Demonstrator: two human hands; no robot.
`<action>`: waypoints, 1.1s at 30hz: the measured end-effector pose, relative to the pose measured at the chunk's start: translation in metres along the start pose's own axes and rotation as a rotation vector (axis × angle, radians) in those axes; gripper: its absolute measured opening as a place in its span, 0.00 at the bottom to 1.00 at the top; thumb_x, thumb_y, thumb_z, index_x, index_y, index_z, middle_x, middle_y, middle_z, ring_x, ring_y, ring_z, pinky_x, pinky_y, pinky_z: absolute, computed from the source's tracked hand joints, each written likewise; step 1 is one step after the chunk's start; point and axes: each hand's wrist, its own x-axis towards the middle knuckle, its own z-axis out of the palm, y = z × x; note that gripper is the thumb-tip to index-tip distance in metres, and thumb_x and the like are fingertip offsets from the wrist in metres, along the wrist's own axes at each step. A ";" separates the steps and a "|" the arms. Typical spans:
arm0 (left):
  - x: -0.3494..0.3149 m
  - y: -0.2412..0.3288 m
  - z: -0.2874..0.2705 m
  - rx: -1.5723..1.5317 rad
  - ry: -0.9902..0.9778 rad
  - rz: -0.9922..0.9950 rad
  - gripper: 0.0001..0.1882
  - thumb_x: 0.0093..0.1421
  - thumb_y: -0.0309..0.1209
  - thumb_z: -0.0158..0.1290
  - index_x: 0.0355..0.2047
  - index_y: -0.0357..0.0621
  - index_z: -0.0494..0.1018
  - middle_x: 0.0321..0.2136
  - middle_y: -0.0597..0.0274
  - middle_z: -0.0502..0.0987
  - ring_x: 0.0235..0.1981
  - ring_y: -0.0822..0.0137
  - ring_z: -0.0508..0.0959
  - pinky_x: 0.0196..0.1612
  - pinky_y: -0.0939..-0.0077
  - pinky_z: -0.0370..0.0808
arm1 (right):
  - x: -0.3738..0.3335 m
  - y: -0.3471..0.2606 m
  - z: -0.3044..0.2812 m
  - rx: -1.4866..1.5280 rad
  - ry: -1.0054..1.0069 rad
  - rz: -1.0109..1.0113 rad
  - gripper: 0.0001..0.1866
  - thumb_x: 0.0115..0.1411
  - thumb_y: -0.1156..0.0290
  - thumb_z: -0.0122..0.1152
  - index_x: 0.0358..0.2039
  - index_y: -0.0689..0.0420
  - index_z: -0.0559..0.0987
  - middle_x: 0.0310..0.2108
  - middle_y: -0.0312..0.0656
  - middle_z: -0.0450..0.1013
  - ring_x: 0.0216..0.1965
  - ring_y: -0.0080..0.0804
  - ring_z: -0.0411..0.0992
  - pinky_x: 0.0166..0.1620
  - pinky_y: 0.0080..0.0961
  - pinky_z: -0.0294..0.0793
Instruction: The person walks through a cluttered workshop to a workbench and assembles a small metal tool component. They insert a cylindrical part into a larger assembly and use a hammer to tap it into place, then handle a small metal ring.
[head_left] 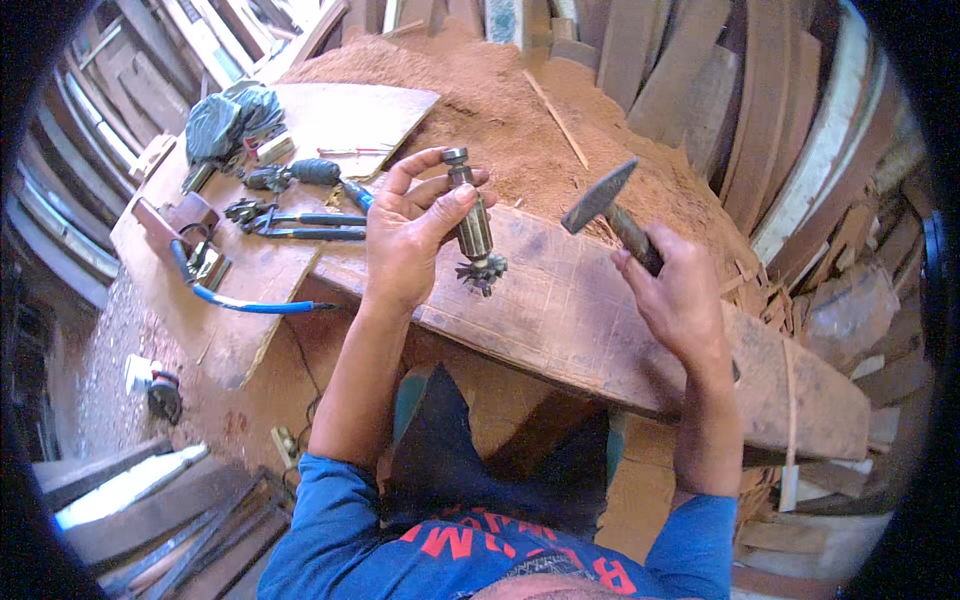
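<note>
My left hand (405, 235) holds up a motor armature (472, 215), gripping it between thumb and fingers. It stands nearly upright, with a round bearing at its top end and a dark finned fan at its lower end. My right hand (680, 290) is closed round the handle of a hammer (598, 195). The hammer's dark metal head points up and left, apart from the armature. Below both hands lies a long, thick wooden plank (570, 290). Black-handled pliers (310, 227) rest just left of my left wrist.
On a thin board (225, 335) at left are a dark tool body (300, 174), a blue cable (250, 303), a grey plastic bag (232, 120) and metal parts. A sawdust heap (450, 90) rises behind the plank. Stacked timber (760, 110) surrounds the spot. A white-and-black object (155, 385) lies on the ground.
</note>
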 end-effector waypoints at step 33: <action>-0.150 0.250 0.031 0.249 0.869 -0.393 0.25 0.61 0.26 0.64 0.57 0.44 0.70 0.34 0.58 0.81 0.35 0.69 0.83 0.39 0.74 0.79 | 0.071 -0.131 -0.037 0.435 -0.919 0.165 0.14 0.61 0.60 0.68 0.31 0.60 0.83 0.19 0.35 0.73 0.21 0.21 0.68 0.28 0.27 0.69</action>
